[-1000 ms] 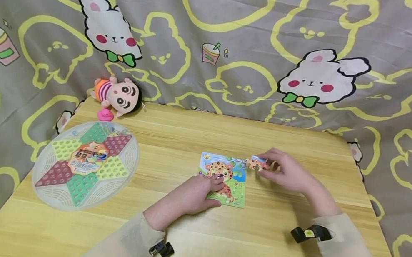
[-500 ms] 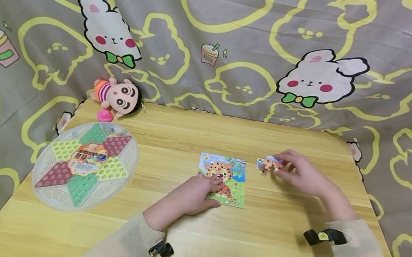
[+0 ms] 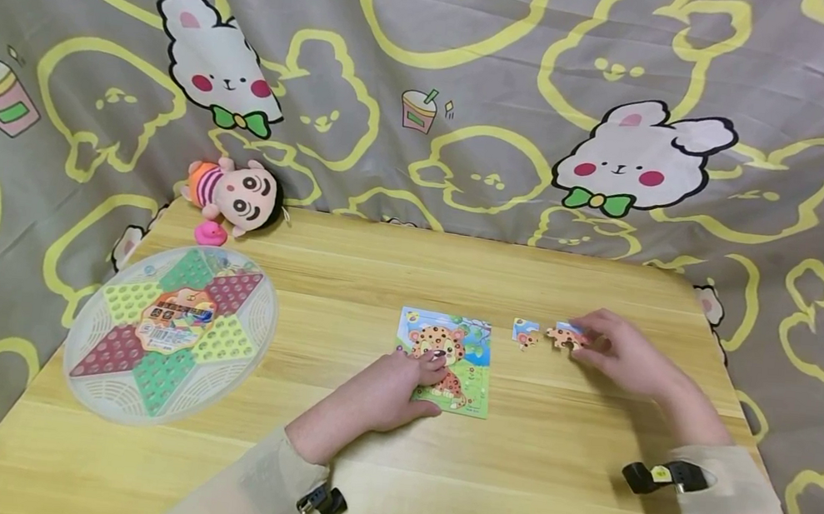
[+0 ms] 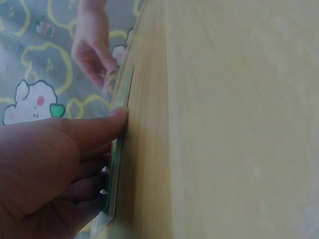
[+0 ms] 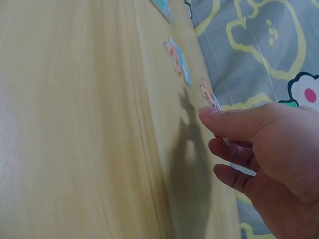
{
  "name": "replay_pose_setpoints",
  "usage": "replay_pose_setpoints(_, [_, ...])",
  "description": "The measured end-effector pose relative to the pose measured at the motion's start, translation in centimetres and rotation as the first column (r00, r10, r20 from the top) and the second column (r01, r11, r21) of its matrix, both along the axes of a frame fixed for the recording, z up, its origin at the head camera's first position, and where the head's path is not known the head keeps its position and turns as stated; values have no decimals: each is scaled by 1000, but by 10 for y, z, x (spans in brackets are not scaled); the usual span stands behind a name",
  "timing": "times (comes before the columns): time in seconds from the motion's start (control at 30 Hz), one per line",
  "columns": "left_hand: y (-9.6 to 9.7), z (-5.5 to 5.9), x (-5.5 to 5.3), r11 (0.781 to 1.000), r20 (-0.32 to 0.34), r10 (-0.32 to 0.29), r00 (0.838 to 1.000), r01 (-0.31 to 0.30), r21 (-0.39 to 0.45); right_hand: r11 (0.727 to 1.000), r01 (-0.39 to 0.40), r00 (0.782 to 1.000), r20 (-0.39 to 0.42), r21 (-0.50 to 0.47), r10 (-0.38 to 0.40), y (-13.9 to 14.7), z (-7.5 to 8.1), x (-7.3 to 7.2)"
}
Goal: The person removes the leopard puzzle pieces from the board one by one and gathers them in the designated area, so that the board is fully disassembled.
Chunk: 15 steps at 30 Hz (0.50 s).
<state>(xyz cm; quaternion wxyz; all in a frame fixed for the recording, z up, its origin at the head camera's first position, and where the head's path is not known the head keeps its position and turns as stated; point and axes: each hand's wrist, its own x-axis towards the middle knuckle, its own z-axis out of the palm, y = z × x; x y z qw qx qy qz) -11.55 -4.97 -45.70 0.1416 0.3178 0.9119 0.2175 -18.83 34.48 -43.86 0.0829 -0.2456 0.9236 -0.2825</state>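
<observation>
A square jigsaw puzzle (image 3: 474, 385) with a spotted leopard cub picture lies on the table, right of centre in the head view. My left hand (image 3: 394, 385) rests over its lower left part, thumb along the near edge and fingertips touching its face. One loose puzzle piece (image 3: 524, 334) with blue sky and a spotted patch lies to the puzzle's right. Farther right, my right hand (image 3: 620, 356) pinches a spotted puzzle piece (image 3: 561, 336) between thumb and fingers. In the right wrist view this held piece (image 5: 207, 93) pokes out past the thumb, above its shadow.
A round Chinese checkers board (image 3: 170, 332) lies at the left of the wooden table (image 3: 447, 495). Behind it are a pink rubber duck (image 3: 211, 232) and a plush doll (image 3: 236, 192). Patterned grey fabric (image 3: 505, 91) hangs around the table's back and sides.
My right hand has moved right, away from the puzzle. One piece now lies on the table, apart from the spotted piece still in the fingers. The left hand has stayed put.
</observation>
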Motion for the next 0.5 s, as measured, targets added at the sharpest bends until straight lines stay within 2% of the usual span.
replay_pose_setpoints(0.2, [0,1,0,1000,3,0,1000,0,-5,999,21,1000,10,39,-21,5,-7,-1])
replay_pose_setpoints(0.5, [0,0,0,1000,14,3,1000,-3,-5,1000,11,1000,13,21,-11,7,-16,-3])
